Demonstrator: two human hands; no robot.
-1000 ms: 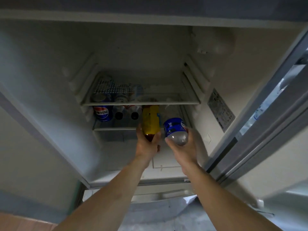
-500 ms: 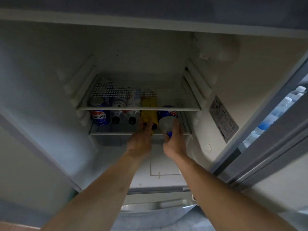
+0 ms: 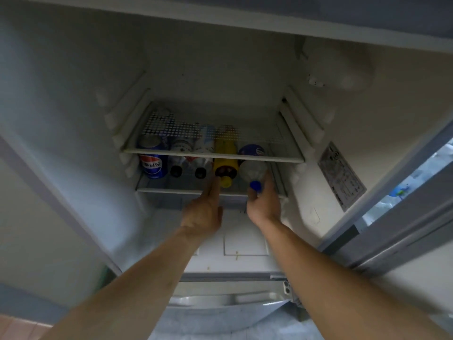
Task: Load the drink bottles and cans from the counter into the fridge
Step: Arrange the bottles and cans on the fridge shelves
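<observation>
While both bottles lie on the lower shelf (image 3: 171,188) of the fridge (image 3: 220,69), I'm at the push-in step. Left hand (image 3: 203,212): fingers straight, tips against the yellow-cap bottle (image 3: 225,168), pushing, no grip. Right hand (image 3: 263,202): curled round the neck of the blue-cap bottle (image 3: 252,169), cap end near. Both lie on their sides, caps toward me, right of the two dark-cap bottles (image 3: 188,165) and the Pepsi can (image 3: 152,165) at far left. Upper shelf (image 3: 213,154) sits just above them.

Risks, my read:
- Round bottles on their sides can roll once let go; blue-cap one has free space on its right.
- Caps sit near the shelf's front edge; too shallow a push and they slide out.
- Pushing yellow-cap off-axis could knock its neighbours.
</observation>
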